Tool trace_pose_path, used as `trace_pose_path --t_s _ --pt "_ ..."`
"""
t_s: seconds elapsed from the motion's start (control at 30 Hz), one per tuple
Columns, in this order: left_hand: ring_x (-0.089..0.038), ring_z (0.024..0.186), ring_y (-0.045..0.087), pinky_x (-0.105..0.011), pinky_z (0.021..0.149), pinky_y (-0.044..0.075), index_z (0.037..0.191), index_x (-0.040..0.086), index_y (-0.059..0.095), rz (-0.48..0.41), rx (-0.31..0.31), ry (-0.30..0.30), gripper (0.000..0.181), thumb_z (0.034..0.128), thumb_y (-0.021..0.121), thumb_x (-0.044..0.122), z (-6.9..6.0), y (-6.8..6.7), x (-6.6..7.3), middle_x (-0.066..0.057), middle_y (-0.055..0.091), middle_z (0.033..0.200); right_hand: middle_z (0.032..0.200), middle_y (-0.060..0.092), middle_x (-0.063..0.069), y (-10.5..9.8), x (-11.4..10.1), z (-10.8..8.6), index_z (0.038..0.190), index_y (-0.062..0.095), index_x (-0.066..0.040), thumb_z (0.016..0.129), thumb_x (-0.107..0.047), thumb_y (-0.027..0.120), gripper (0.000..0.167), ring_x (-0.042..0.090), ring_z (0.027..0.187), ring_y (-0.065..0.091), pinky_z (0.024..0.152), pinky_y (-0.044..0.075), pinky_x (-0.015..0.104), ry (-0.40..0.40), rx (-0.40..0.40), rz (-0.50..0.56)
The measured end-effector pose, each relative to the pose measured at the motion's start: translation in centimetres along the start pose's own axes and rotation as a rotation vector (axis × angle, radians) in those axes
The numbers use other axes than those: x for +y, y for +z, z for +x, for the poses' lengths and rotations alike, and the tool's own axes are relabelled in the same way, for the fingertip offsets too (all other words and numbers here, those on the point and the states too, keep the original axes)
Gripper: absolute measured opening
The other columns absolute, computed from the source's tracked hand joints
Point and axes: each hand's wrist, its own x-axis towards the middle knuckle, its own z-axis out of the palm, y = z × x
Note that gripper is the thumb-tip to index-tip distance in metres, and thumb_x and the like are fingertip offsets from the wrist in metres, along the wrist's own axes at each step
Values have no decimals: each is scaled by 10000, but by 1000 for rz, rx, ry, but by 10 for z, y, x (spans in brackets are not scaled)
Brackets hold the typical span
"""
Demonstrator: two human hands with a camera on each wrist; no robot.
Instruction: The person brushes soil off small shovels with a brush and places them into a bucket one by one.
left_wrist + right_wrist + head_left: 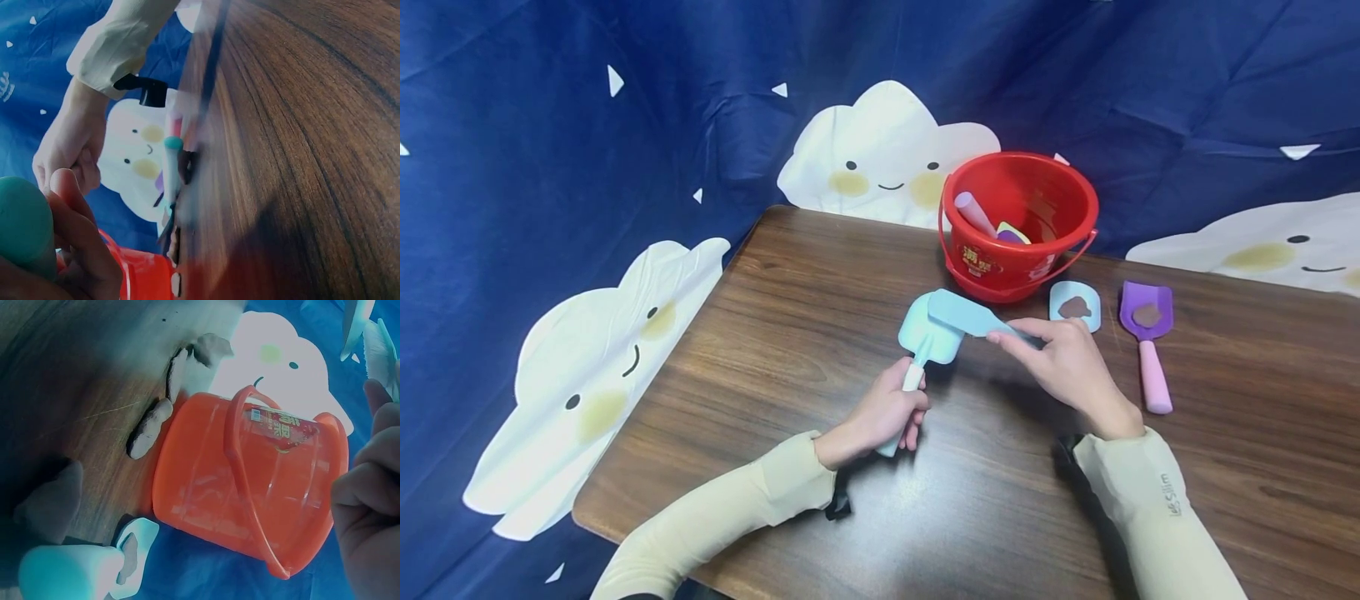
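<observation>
My left hand (pixel 883 412) grips the white handle of a light-blue toy shovel (pixel 913 328), whose blade points away over the table. In the left wrist view the rounded teal end of that handle (pixel 25 219) shows beside curled fingers. My right hand (pixel 1071 367) pinches the narrow end of a flat light-blue toy tool (pixel 962 312). Its broad end overlaps the shovel blade in the head view; contact cannot be told. A ridged edge shows on a pale tool (pixel 379 359) at the right wrist view's edge.
A red bucket (pixel 1000 271) at the back holds a pink-handled toy and other pieces. Right of it lie a light-blue shovel (pixel 1093 312) and a purple shovel (pixel 1159 302), each bearing something brown. Several brown lumps (pixel 150 428) lie near the bucket. A blue cloth hangs behind the wooden table (pixel 820 283).
</observation>
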Motion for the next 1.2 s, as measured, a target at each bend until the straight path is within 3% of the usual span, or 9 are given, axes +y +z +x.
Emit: trace_pose_path --t_s 0.3,0.4,0.53,0.63,0.73,0.93,1.2 --pt "-132 338 491 -284 319 401 934 33 408 -3 5 6 108 845 457 -6 1 -2 -1 -62 479 583 660 702 29 -1 1 -1 975 767 -93 781 -193 792 220 80 539 446 506 330 167 10 101 20" --pt "-126 340 492 -275 322 405 952 -4 414 -3 3 9 108 854 459 4 2 -2 -2 -64 479 582 663 699 15 -2 -2 -2 971 768 -106 780 -198 796 214 75 543 447 504 329 177 16 103 32" --pt "-118 343 491 -275 333 414 1009 -62 420 34 -5 21 166 876 473 22 2 0 -2 -43 484 578 745 726 -22 -1 -11 -3 981 765 -130 784 -209 795 214 47 562 493 532 381 173 -23 -16 48" --pt "-115 344 487 -287 341 424 1009 -54 440 66 -3 32 158 885 489 32 1 2 -1 -31 489 578 752 708 -76 0 -17 -4 994 761 -152 797 -237 784 216 33 580 508 551 424 177 -65 -143 47" --pt "-117 349 487 -308 351 439 975 -24 456 81 1 39 113 887 496 35 1 4 -1 -27 488 580 720 673 -107 1 -20 -4 1000 760 -154 807 -264 774 222 26 583 500 555 445 194 -97 -203 21" --pt "-127 364 494 -368 381 487 968 -31 457 109 3 56 124 873 520 19 1 4 -2 -21 481 576 717 705 -53 2 -18 -3 1011 762 -147 803 -280 775 247 39 556 508 540 426 218 -109 -114 -62" --pt "-132 376 492 -320 381 474 948 0 458 97 -12 28 118 859 534 17 -2 5 1 -19 474 562 663 707 49 -1 -10 -2 1007 760 -94 836 -300 741 269 163 555 535 563 416 300 44 28 -105"
